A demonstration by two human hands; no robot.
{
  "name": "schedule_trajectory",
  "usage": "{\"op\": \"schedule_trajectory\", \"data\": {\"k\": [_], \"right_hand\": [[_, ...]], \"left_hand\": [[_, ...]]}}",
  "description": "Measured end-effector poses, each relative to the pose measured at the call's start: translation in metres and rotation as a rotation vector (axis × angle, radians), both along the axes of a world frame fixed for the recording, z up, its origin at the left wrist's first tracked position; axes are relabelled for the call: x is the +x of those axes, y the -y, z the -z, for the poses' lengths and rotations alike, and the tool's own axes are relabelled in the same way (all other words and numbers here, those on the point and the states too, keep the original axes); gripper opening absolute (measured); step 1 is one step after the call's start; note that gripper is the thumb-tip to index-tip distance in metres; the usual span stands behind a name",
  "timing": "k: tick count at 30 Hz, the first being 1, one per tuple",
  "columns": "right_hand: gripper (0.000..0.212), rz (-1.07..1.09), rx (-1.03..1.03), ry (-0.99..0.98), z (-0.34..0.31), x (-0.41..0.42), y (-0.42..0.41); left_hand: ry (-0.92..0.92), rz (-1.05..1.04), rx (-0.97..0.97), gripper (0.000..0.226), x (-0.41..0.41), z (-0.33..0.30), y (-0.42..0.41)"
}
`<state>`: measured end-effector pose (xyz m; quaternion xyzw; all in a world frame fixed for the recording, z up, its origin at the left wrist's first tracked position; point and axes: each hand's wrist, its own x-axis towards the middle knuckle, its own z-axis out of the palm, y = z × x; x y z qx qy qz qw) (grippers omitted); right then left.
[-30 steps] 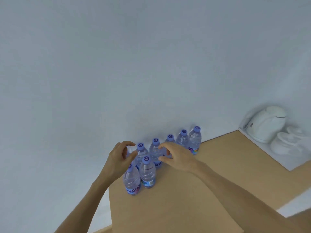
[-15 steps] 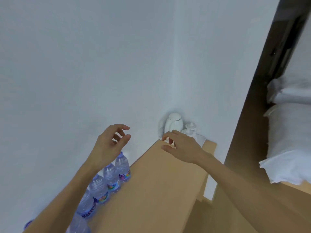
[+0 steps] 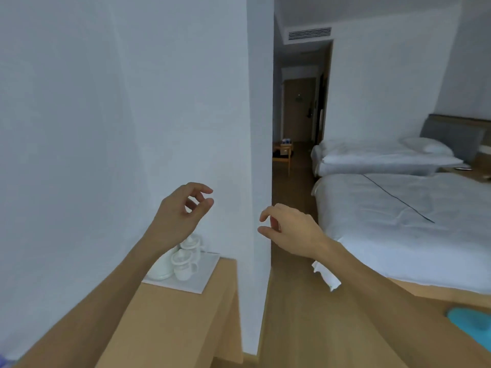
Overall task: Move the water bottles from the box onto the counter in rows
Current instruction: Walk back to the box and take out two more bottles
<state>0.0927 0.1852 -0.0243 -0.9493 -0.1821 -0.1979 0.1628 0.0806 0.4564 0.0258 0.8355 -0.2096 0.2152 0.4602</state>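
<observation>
So we're looking out over the wooden counter [image 3: 170, 322], and the nearest stretch of it on the left is bare wood. Down in the very bottom-left corner there's a sliver of something bluish-purple [image 3: 3, 360] (way too little of it to say if it's one of the water bottles, we honestly can't tell). No box that we can make out for sure either.

Both arms are stretched forward in the air above the counter end. Our left hand [image 3: 180, 216] is raised in front of the white wall [image 3: 106, 128], fingers curled loosely with the thumb close to the fingertips, and there's nothing between them. Our right hand [image 3: 289, 229] hangs a little lower and well apart from the left, same loose curl, thumb and fingers slightly parted, also holding nothing.

Just past the left forearm, at the far end of the counter, sits a white tray [image 3: 196, 280] with a white kettle [image 3: 162, 266] and two lidded white cups [image 3: 183, 264] on it.

To the right the wooden floor [image 3: 305, 328] runs out beside two beds [image 3: 398, 221] with white sheets, a dark cable [image 3: 398, 199] lying across the nearer one. Further back a hallway leads to a door [image 3: 299, 110], with a small wooden stool [image 3: 283, 152] in it.
</observation>
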Motion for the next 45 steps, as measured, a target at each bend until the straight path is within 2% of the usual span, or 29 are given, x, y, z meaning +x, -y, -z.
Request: {"op": "schedule_trajectory", "data": {"k": [7, 17, 21, 27, 37, 45], "right_hand": [[0.021, 0.123, 0.014, 0.005, -0.011, 0.036, 0.108], [0.023, 0.236, -0.021, -0.054, 0.009, 0.126, 0.208], [0.022, 0.276, -0.027, -0.039, 0.008, 0.19, 0.245], [0.024, 0.332, -0.023, -0.041, 0.0, 0.294, 0.301], [0.024, 0.381, 0.033, -0.055, 0.021, 0.453, 0.402], [0.024, 0.304, 0.045, -0.072, 0.026, 0.613, 0.504]], "left_hand": [[-0.015, 0.076, -0.001, 0.011, 0.069, -0.005, 0.109], [-0.009, 0.124, 0.067, 0.013, 0.19, 0.005, 0.223], [0.068, 0.153, 0.14, 0.012, 0.261, 0.011, 0.268], [0.097, 0.195, 0.149, 0.011, 0.374, 0.003, 0.333], [0.062, 0.216, 0.185, 0.016, 0.538, 0.02, 0.436], [0.019, 0.177, 0.192, 0.018, 0.679, 0.023, 0.533]]}}
